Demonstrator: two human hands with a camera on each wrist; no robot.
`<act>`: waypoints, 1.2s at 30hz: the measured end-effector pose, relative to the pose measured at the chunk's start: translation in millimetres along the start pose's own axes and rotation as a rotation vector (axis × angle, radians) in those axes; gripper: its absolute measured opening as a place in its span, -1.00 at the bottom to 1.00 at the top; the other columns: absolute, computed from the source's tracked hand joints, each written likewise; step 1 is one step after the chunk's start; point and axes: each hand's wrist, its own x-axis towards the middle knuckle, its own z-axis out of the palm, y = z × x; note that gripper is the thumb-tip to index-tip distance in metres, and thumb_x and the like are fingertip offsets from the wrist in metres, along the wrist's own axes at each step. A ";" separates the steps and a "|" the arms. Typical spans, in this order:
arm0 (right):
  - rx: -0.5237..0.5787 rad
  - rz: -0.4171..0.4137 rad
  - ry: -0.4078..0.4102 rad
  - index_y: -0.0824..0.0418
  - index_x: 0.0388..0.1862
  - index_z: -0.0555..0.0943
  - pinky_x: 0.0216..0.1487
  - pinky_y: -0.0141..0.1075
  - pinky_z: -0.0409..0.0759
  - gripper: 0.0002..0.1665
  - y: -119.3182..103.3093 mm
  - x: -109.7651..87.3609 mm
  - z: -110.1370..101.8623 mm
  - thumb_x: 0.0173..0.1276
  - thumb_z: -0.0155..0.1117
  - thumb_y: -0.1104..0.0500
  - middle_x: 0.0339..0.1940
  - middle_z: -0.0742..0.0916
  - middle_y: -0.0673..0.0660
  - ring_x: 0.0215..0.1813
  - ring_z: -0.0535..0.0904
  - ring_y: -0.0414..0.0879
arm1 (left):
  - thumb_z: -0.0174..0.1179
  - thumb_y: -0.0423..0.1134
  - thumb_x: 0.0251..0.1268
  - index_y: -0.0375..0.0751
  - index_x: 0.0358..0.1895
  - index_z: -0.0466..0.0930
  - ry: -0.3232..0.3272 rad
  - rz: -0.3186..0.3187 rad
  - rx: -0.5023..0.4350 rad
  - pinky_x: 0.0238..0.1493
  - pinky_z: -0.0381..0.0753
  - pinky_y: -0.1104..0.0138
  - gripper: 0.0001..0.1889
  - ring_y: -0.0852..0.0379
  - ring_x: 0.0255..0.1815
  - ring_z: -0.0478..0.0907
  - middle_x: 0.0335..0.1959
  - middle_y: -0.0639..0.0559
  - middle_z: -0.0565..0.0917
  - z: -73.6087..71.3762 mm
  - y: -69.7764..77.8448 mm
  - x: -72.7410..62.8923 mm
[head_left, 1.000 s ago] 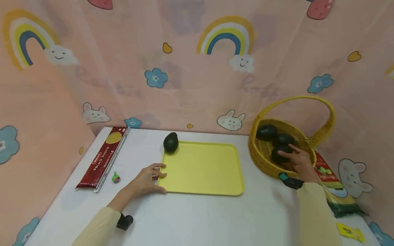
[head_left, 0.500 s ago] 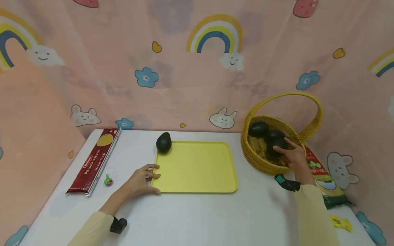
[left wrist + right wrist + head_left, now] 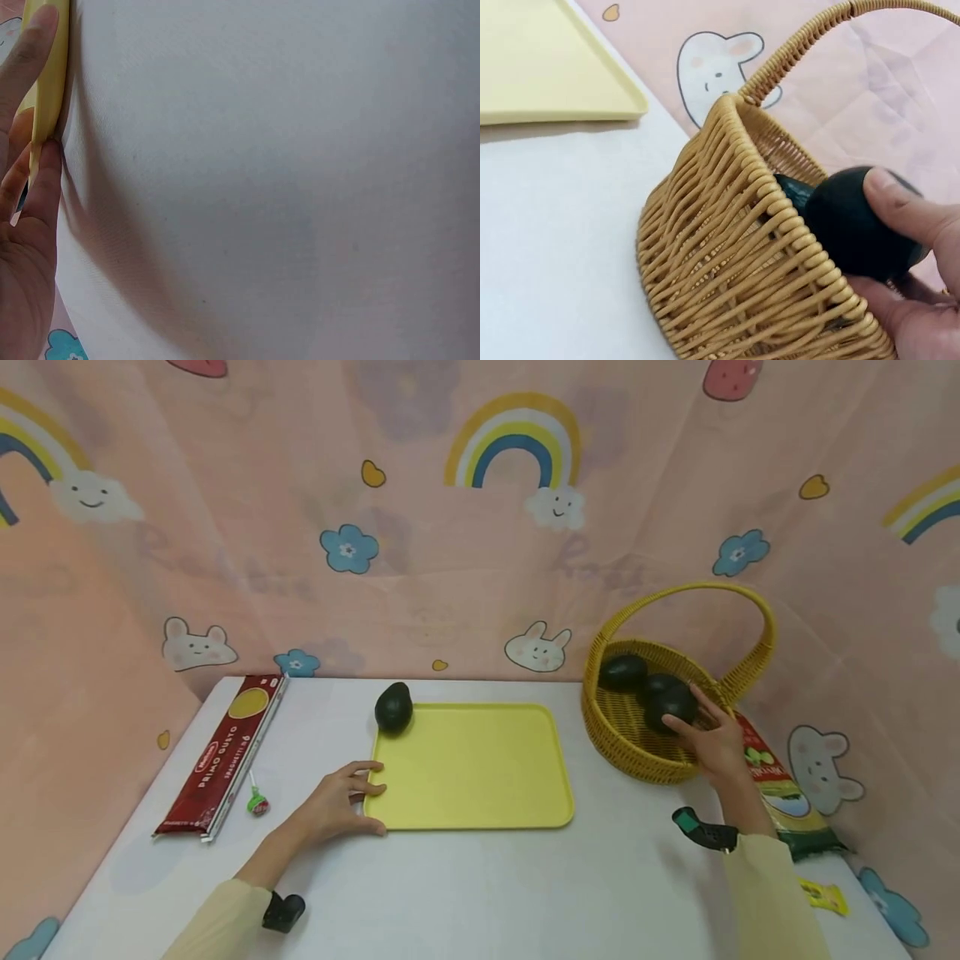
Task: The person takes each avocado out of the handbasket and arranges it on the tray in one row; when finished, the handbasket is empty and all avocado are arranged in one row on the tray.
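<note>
My right hand [image 3: 718,750] grips a dark green avocado [image 3: 670,708] between thumb and fingers, inside the yellow wicker basket [image 3: 637,762]. In the right wrist view this avocado [image 3: 855,221] shows at the rim level, with the thumb across its upper side. Two more avocados lie in the basket, one [image 3: 622,672] at the back left and one [image 3: 660,683] partly hidden behind the held one. My left hand [image 3: 330,807] holds the left edge of a yellow tray [image 3: 472,768], its thumb at the near corner. Another avocado [image 3: 393,707] rests at the tray's far left corner.
On the left lie a red spaghetti packet [image 3: 221,760] and a small lollipop [image 3: 258,802]. Right of the basket, a red and green bag [image 3: 795,810] and a small yellow packet [image 3: 823,896] lie near the table's edge. The basket's tall handle [image 3: 761,635] arches above it.
My right hand has closed its fingers round the front avocado and raised it slightly. The left hand keeps its place on the tray. The head view has shifted, so everything appears further left.
</note>
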 end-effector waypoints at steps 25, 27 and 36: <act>0.037 -0.185 -0.060 -0.18 0.46 0.26 -0.11 -0.65 0.56 -0.13 13.8 -7.3 -6.2 0.24 0.35 0.28 0.44 0.29 0.14 0.21 0.39 -0.21 | 0.61 -0.09 -0.33 -0.43 -0.04 0.66 0.003 -0.024 0.006 0.14 0.56 0.27 -0.31 -0.22 0.30 0.35 0.24 -0.09 0.45 -0.8 0.5 3.1; 0.021 -0.181 -0.068 -0.17 0.47 0.25 -0.09 -0.66 0.54 -0.13 13.2 -8.5 -6.3 0.24 0.36 0.26 0.43 0.30 0.14 0.34 0.33 -0.12 | 0.61 -0.09 -0.33 -0.43 -0.04 0.66 0.003 -0.026 0.004 0.14 0.55 0.27 -0.31 -0.22 0.30 0.35 0.24 -0.09 0.45 -0.9 0.6 2.6; 0.027 -0.219 -0.105 -0.17 0.47 0.25 -0.07 -0.63 0.55 -0.16 10.1 -18.2 -4.6 0.28 0.32 0.27 0.42 0.33 0.11 0.48 0.19 -0.01 | 0.61 -0.10 -0.33 -0.45 -0.06 0.67 0.008 -0.018 0.003 0.11 0.57 0.28 -0.33 -0.24 0.28 0.37 0.23 -0.12 0.46 -0.3 0.7 1.6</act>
